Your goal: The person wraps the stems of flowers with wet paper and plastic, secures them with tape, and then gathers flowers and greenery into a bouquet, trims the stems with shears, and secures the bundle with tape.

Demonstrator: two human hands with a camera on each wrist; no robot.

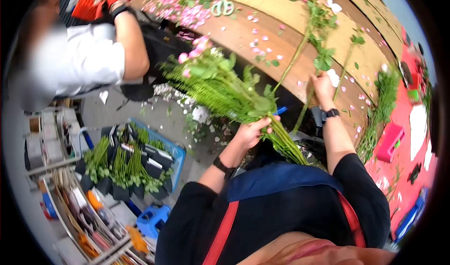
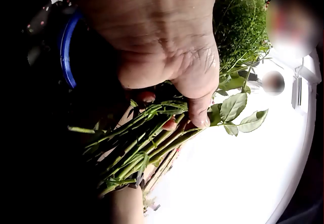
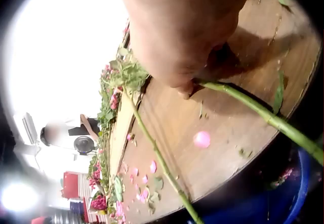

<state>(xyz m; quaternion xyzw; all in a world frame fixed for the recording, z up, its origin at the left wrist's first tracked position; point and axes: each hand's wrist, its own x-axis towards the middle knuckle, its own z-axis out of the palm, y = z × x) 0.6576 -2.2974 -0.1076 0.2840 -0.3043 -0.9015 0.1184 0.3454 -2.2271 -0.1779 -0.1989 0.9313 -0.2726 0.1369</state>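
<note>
Left hand (image 1: 251, 131) is gripping the bunch (image 1: 220, 89) by its stems over the floor; right hand (image 1: 322, 84) is pinching a stem (image 1: 300, 47) lying on the bench (image 1: 281, 7). I judge I'm gathering: next, lifting it across into the bunch.

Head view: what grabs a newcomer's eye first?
The big bunch of green stems with pink buds, gripped by the left hand at centre. Just right, the right hand holds a single rose stem on the wooden table, which is strewn with pink petals.
</note>
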